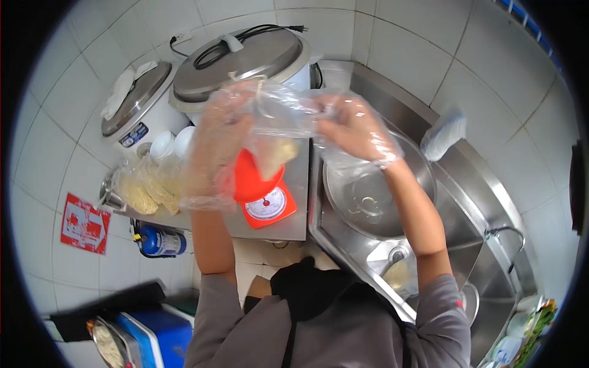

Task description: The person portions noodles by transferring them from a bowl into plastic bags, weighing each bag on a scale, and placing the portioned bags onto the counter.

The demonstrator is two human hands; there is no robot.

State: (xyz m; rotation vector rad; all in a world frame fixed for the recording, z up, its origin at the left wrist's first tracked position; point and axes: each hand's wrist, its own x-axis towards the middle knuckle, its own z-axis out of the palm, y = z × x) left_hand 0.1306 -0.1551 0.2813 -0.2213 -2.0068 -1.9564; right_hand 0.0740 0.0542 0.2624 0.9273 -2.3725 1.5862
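Note:
Both hands wear clear plastic gloves. My left hand [224,132], blurred by motion, is at the upper left end of a clear plastic bag [279,116]; its fingers are smeared. My right hand [353,126] pinches the bag's other side. Something pale yellow [279,156] shows at the bag's lower part, above a red bowl [248,178]. The bowl rests on an orange-red kitchen scale [267,205] with a round white dial. Left of my left hand lie clear bags of pale noodle-like food [141,190].
Two large lidded cookers [242,58] [138,104] stand behind the steel counter [297,214]. White cups [162,146] are beside them. At right, a wide metal basin [368,196] sits in the sink area near a faucet [509,236]. A blue fire extinguisher [161,241] is below left.

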